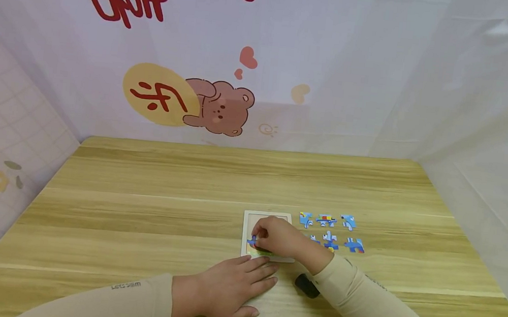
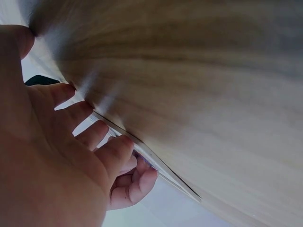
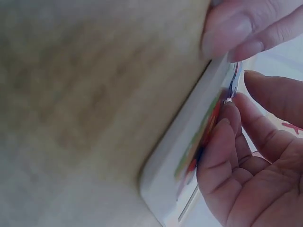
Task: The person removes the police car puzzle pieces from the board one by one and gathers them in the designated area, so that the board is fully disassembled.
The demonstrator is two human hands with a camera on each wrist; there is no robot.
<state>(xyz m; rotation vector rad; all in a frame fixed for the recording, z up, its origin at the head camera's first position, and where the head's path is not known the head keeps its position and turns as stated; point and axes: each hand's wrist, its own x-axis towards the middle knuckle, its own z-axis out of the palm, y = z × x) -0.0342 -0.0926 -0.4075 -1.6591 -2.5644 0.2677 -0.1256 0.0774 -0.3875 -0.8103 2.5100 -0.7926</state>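
Note:
A shallow jigsaw tray with a pale rim (image 1: pixel 245 229) lies on the table, its lower part holding coloured pieces. Over its left side my right hand (image 1: pixel 277 236) pinches a blue puzzle piece (image 1: pixel 252 242) between thumb and forefinger, low against the tray. The palm hides much of the tray's inside; the right wrist view shows the other fingers curled close to the coloured pieces (image 3: pixel 204 130). Flat on the table, my left hand (image 1: pixel 234 287) spreads its straight fingers to the tray's near edge, and the fingertips touch that rim (image 2: pixel 156 161).
Right of the tray lie several loose puzzle pieces (image 1: pixel 354 245) in two rows, partly covered by the right hand and wrist. A black object (image 1: pixel 306 286) sits under the right forearm. A white printed cloth (image 1: pixel 330 125) hangs behind the wooden table (image 1: pixel 138 219).

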